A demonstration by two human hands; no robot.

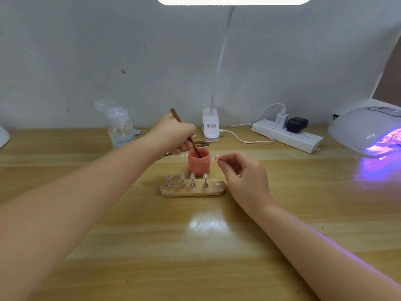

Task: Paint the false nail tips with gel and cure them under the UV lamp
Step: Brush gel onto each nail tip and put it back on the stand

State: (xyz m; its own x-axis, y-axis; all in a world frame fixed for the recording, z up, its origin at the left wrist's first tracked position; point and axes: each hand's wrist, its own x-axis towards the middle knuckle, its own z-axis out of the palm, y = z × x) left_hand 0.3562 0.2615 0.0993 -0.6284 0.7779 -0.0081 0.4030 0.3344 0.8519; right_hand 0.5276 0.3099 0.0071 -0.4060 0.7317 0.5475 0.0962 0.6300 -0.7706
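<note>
My left hand [173, 132] grips a brown brush [176, 116] whose tip dips into the open pink gel jar [199, 164] at the table's middle. My right hand [243, 170] pinches a small pale nail tip [216, 157] just right of the jar. In front of the jar lies a wooden stand [193, 190] carrying several nail tips on metal pegs [192, 180]; its rightmost spot holds no peg. The UV lamp [366, 129] sits at the far right, glowing purple.
A clear pump bottle [119, 127] stands back left. A clip desk lamp base [210, 127], a white power strip [288, 135] with plugs and a cable lie along the wall. More brushes [200, 144] lie behind the jar.
</note>
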